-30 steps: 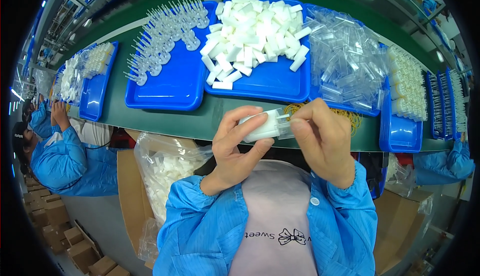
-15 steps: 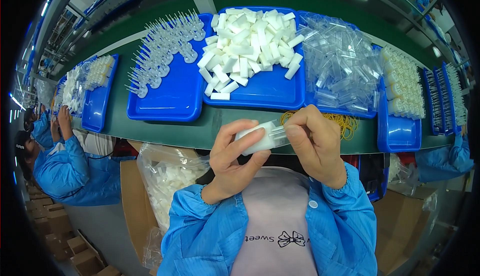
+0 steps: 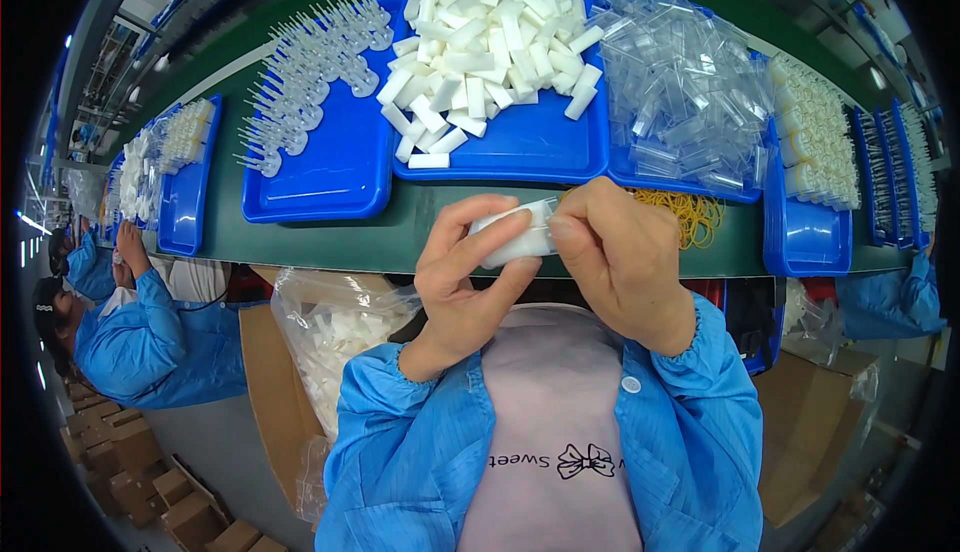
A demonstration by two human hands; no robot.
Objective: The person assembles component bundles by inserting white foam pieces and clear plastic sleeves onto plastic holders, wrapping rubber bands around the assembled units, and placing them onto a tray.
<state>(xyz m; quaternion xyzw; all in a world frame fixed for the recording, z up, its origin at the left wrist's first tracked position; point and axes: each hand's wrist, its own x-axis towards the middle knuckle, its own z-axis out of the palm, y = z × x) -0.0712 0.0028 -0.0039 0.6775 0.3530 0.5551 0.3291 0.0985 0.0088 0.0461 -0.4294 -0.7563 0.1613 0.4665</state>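
Note:
Close above the table's front edge, my left hand (image 3: 465, 277) grips white blocks (image 3: 525, 242) between its thumb and fingers; how many pieces are in it I cannot tell. My right hand (image 3: 630, 262) is closed at their right end, its thumb and forefinger pinching a clear plastic piece (image 3: 545, 206) that is mostly hidden. Beyond the hands, a blue tray (image 3: 560, 142) carries a heap of white blocks (image 3: 490, 47). To its right lies a pile of clear plastic pieces (image 3: 680, 92) in another blue tray.
On the left, a blue tray (image 3: 330, 187) bears rows of clear stemmed parts (image 3: 310, 77). Yellow rubber bands (image 3: 690, 217) lie behind my right hand. Farther right, a blue tray (image 3: 815, 242) holds white parts. Below the table stand a lined carton (image 3: 275, 382) and another carton (image 3: 810, 422). Co-workers sit left and right.
My right hand has come closer to my left, and less of the clear piece shows past the white blocks. The view has shifted, so the trays appear higher.

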